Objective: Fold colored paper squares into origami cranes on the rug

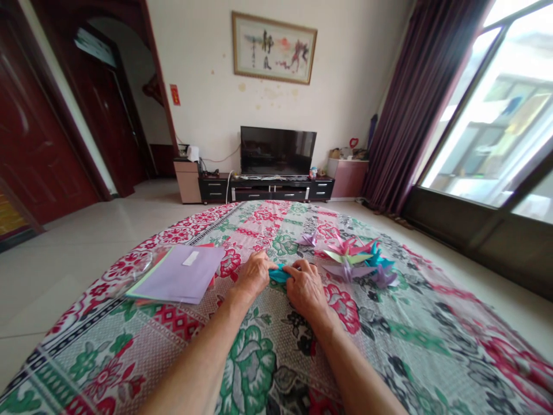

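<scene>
A small piece of folded blue paper [280, 274] lies between my hands over the middle of the table. My left hand [256, 273] pinches its left end, fingers closed. On the other side my right hand [307, 286] grips the right end, with thumb and fingers pressed on it. Part of the paper is hidden under the fingers, so its full shape does not show. Right of my hands sits a cluster of folded paper cranes in pink [351, 246], pale green, blue [377, 256] and purple [348, 271]. One purple crane [308, 238] stands apart, behind my right hand.
To the left lies a stack of coloured paper sheets [173, 276], purple on top with a white label, beside clear plastic wrapping [140, 265]. A patterned cloth [250, 369] covers the round table. Beyond it stand a television [277, 151] and a low cabinet [270, 189].
</scene>
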Motion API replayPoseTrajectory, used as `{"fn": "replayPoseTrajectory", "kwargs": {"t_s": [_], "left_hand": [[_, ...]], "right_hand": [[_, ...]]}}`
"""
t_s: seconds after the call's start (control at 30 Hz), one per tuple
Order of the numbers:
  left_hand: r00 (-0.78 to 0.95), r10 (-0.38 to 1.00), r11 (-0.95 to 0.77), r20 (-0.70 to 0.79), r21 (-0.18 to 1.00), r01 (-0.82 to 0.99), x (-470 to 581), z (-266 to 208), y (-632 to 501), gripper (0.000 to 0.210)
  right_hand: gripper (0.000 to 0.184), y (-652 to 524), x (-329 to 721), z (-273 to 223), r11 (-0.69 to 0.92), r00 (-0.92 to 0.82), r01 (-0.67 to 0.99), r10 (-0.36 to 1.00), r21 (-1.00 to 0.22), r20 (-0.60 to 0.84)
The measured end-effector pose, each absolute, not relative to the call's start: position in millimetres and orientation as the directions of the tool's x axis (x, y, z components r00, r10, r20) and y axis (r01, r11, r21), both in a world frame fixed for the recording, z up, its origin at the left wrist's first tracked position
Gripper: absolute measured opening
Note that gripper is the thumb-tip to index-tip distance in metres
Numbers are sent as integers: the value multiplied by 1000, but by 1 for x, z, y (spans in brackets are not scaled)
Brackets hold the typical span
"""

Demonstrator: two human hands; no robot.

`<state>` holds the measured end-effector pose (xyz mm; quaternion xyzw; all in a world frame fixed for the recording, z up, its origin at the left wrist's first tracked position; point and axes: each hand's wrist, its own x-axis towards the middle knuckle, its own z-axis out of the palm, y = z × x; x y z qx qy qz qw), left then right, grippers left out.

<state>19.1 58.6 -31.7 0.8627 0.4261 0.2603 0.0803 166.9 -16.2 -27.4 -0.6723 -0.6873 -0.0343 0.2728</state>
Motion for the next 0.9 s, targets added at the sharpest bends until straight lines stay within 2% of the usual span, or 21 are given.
{"fn": "replayPoseTrajectory", "kwargs": {"t_s": [0.27, 0.6, 0.7, 0.8, 0.9], "left_hand": [[473, 799, -599, 371, 425, 678, 16, -31, 58, 34], [462, 831, -555, 310, 411, 723, 18, -29, 59, 35], [462, 833, -553, 305, 411, 725, 18, -28, 57, 35], [473, 828, -560, 302, 410, 720, 18, -26, 56, 35], [486, 815, -578, 315, 404, 709, 18, -26, 56, 35]], "right_hand": [[32, -17, 167, -30, 114, 41, 947, 884, -299, 466], [30, -21, 167, -27, -22, 190, 932, 879, -361, 437], [32, -20, 166, -26, -21, 197, 935, 861, -355, 469], [38, -21, 164, -23, 63, 109, 950, 850, -305, 515], [38, -24, 162, -22, 166, -32, 958, 873, -234, 487]]}}
